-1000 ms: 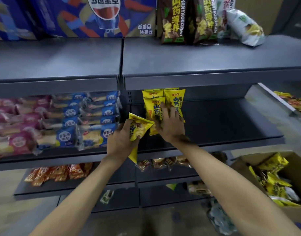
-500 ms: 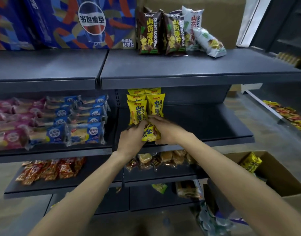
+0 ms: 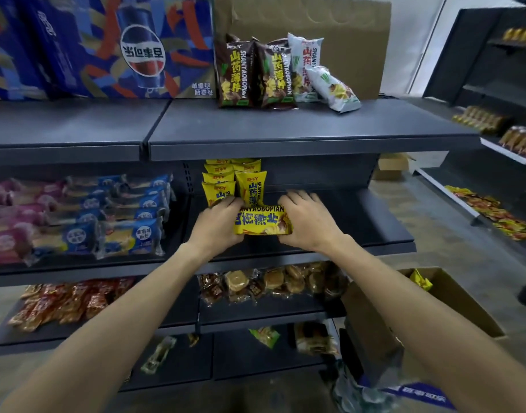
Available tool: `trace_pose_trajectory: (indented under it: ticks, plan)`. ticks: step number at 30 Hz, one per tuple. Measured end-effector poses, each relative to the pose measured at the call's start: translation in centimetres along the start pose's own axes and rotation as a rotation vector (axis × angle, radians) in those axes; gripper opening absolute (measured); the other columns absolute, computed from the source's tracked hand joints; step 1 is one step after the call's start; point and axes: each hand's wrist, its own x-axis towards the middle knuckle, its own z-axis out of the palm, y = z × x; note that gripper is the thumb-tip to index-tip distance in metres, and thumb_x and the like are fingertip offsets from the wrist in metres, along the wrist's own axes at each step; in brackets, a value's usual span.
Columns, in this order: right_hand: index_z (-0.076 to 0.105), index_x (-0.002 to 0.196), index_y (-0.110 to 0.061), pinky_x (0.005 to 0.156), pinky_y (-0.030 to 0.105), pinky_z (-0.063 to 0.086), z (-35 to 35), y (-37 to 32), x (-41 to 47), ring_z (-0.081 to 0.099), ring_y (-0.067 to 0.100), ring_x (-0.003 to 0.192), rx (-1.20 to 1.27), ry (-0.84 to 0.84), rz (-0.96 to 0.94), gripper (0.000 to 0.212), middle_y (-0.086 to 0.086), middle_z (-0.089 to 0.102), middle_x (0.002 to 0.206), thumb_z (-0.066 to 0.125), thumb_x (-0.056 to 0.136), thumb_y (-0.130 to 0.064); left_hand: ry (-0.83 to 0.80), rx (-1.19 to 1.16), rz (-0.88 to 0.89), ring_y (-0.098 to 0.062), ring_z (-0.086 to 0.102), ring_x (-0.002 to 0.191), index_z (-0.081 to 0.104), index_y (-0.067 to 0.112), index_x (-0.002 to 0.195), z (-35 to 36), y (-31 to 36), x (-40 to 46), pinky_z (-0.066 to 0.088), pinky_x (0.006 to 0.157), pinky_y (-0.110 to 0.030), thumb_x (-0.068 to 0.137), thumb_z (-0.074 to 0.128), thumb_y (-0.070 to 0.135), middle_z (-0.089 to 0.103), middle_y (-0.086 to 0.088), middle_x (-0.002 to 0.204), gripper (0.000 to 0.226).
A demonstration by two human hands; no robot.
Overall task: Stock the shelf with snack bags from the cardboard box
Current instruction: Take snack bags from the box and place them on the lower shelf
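Yellow snack bag (image 3: 261,222) is held sideways, long axis horizontal, print facing up, just above the front part of the middle shelf (image 3: 360,231). Left hand (image 3: 217,225) grips its left end, fingers curled round the edge. Right hand (image 3: 308,222) grips its right end, fingers curled over the top, thumb side underneath. Can't tell whether the bag touches the shelf deck.

Directly behind the bag: standing yellow bags (image 3: 235,183), same print, upright in rows running back toward the shelf wall. The held bag overlaps the lower part of the front ones.

Left of the bag, same shelf level: blue and pink wrapped packs (image 3: 86,216), stacked flat. Above the bag, on the top shelf (image 3: 285,129): brown snack bags (image 3: 255,76) upright, white bags (image 3: 318,73) beside them, one tipped over. Below the bag: clear packs of brown pastries (image 3: 270,284).

Below and right of the bag, on the floor: open cardboard box (image 3: 452,302), one yellow bag (image 3: 421,280) visible inside at the far edge.
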Motion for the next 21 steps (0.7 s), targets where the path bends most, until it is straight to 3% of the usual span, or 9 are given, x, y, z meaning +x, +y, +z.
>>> trace_pose_trajectory:
  ticks: [3, 6, 9, 11, 17, 21]
  plan:
    - [0.051, 0.126, -0.014, 0.103, 0.041, 0.04, 0.5, -0.8, 0.3, 0.057, 0.028, 0.113, -0.075, 0.038, -0.08, 0.072, 0.007, 0.061, 0.117, 0.078, 0.065, -0.043, 0.04, -0.01, 0.076, -0.029, 0.063, 0.094, 0.059, 0.013, 0.113, 0.0, 1.0, 0.9, 0.055, 0.068, -0.043, 0.07, 0.077, 0.025, 0.061, -0.003, 0.109, 0.048]
    - [0.035, 0.147, -0.017, 0.082, 0.039, 0.051, 1.3, -2.0, 0.6, 0.06, 0.027, 0.105, -0.044, 0.036, -0.113, 0.078, 0.006, 0.06, 0.117, 0.071, 0.081, -0.039, 0.049, 0.032, 0.112, -0.03, 0.063, 0.098, 0.054, 0.014, 0.119, -0.2, 1.2, 1.4, 0.056, 0.067, -0.041, 0.07, 0.077, 0.023, 0.059, -0.002, 0.113, 0.054]
    - [0.02, 0.155, -0.026, 0.064, 0.04, 0.052, 2.6, -2.4, 1.2, 0.059, 0.031, 0.103, -0.011, 0.015, -0.032, 0.075, 0.009, 0.055, 0.124, 0.059, 0.092, -0.042, 0.049, 0.112, -0.123, -0.035, 0.064, 0.096, 0.043, 0.02, 0.131, -1.1, -0.1, 1.6, 0.053, 0.064, -0.044, 0.068, 0.082, 0.031, 0.052, -0.002, 0.127, 0.075]
    - [0.014, 0.156, -0.031, 0.059, 0.039, 0.051, 4.0, -2.7, 1.7, 0.059, 0.034, 0.102, 0.016, 0.024, 0.052, 0.07, 0.012, 0.05, 0.125, 0.05, 0.097, -0.042, 0.014, 0.173, -0.226, -0.036, 0.065, 0.096, 0.043, 0.023, 0.132, -1.6, -1.5, 1.5, 0.055, 0.067, -0.045, 0.069, 0.082, 0.034, 0.052, -0.002, 0.129, 0.075]
    - [0.008, 0.155, -0.027, 0.066, 0.037, 0.046, 9.3, -4.8, 6.2, 0.051, 0.034, 0.109, 0.261, 0.059, 0.335, 0.065, 0.016, 0.035, 0.131, 0.041, 0.101, -0.041, -0.067, 0.181, -0.352, -0.036, 0.064, 0.096, 0.048, 0.023, 0.122, 1.0, -4.2, 0.0, 0.054, 0.072, -0.044, 0.078, 0.073, 0.036, 0.057, -0.005, 0.12, 0.053]
    - [0.012, 0.155, -0.024, 0.07, 0.041, 0.051, 12.8, -5.5, 10.4, 0.047, 0.034, 0.113, 0.319, 0.09, 0.432, 0.069, 0.017, 0.034, 0.131, 0.049, 0.098, -0.039, -0.127, 0.051, -0.448, -0.036, 0.059, 0.107, 0.042, 0.019, 0.13, 5.4, -4.3, 1.1, 0.049, 0.076, -0.043, 0.079, 0.073, 0.034, 0.042, -0.006, 0.131, 0.061]
